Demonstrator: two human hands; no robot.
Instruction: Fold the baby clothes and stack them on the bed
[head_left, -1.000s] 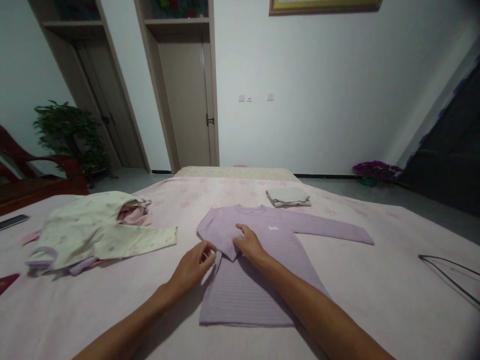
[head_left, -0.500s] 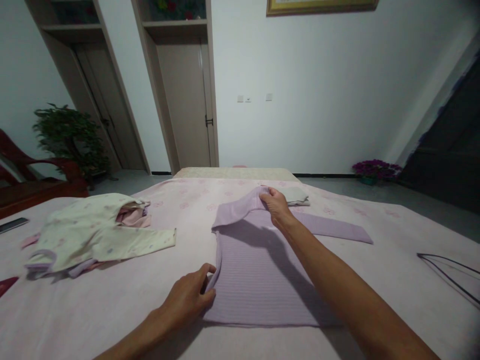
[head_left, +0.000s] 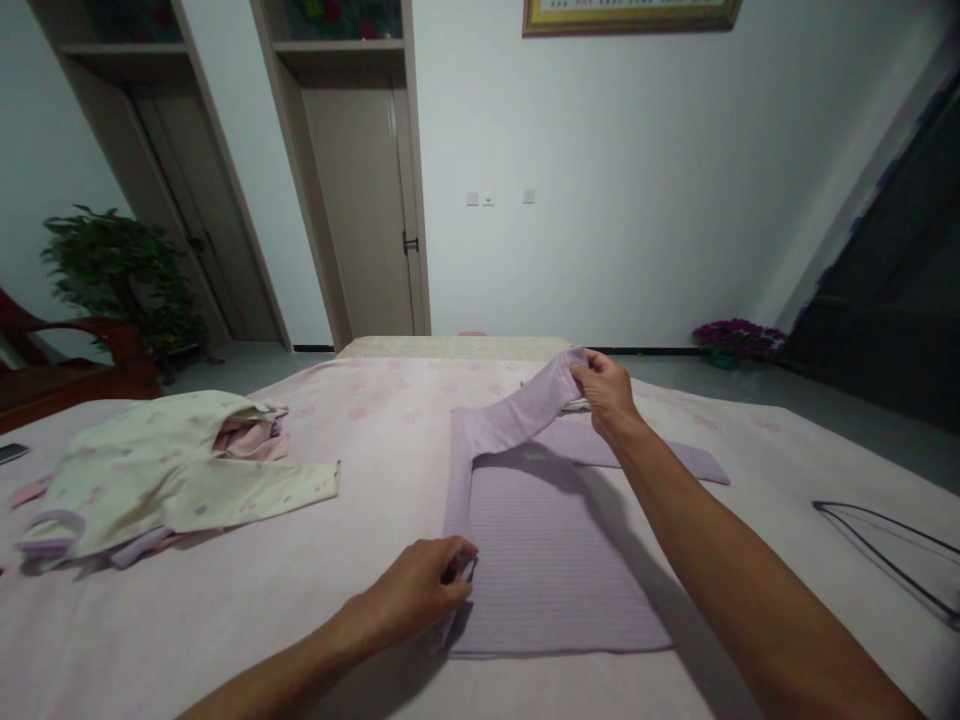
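Note:
A lilac ribbed long-sleeved top (head_left: pixel 555 560) lies spread in front of me, one sleeve stretched out to the right. My right hand (head_left: pixel 606 392) pinches the end of the other sleeve and holds it raised above the top's far edge. At the near left, my left hand (head_left: pixel 427 580) pinches the top's side edge, which is partly folded inward. Behind my right hand, a folded pale garment is mostly hidden.
On the left lies a cream patterned garment (head_left: pixel 172 470) with pink and lilac cloth in and under it. A phone (head_left: pixel 13 453) is at the far left. A black wire hanger (head_left: pixel 877 545) lies on the right of the pink cloth (head_left: pixel 397 400).
My right hand has carried the sleeve end to the right and slightly up. The left hand has moved right with the side edge, folding it inward. The view has shifted slightly.

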